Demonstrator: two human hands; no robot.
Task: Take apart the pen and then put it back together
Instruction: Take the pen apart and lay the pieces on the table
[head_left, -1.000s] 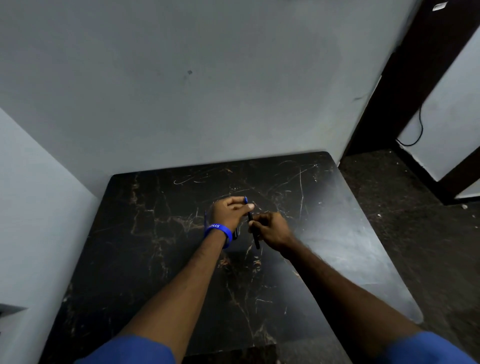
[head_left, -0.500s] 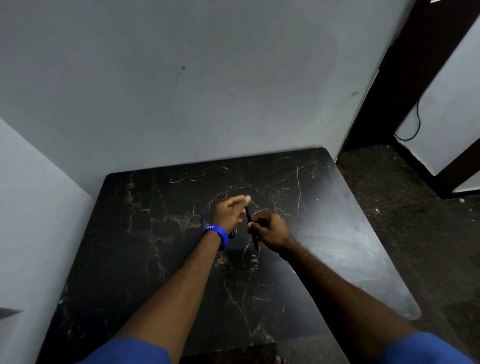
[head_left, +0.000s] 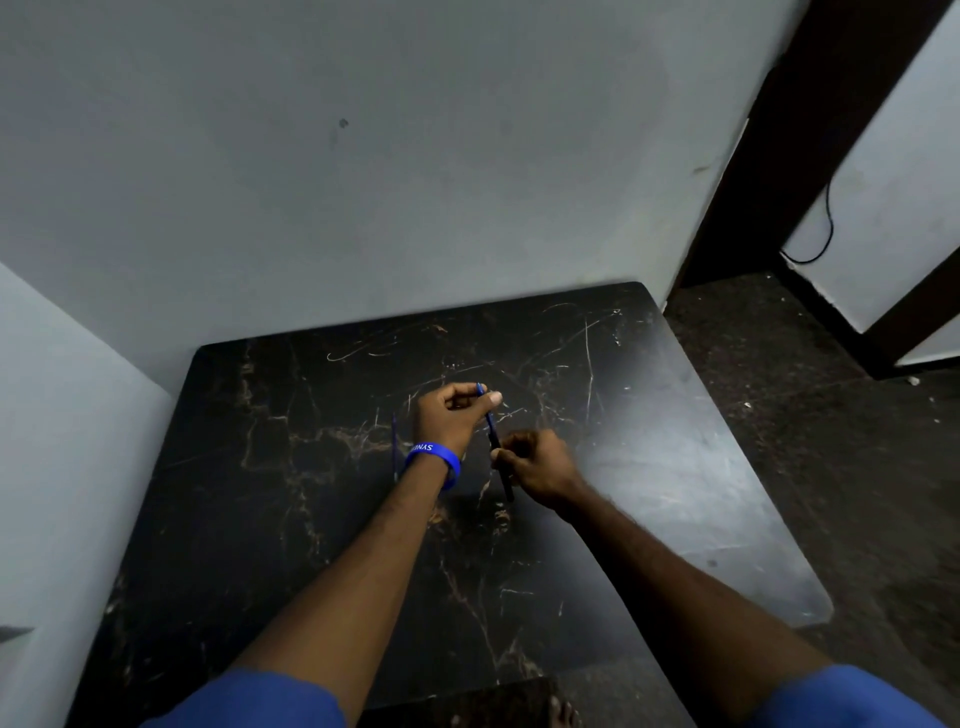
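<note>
Blue-tipped pen (head_left: 493, 436) pinched by both hands.

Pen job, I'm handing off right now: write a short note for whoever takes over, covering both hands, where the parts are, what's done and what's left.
Left hand: pinching the far, blue end of the pen, above the black marble table.
Right hand: closed around the pen's dark barrel, the near end sticking out below the fist.
Parts: a thin blue piece, possibly the refill, lies on the table just left of the left wrist.
Done: at least that piece looks taken out.
Left: whether the hands are pulling apart or rejoining is unclear; the loose piece must still go back.
</note>
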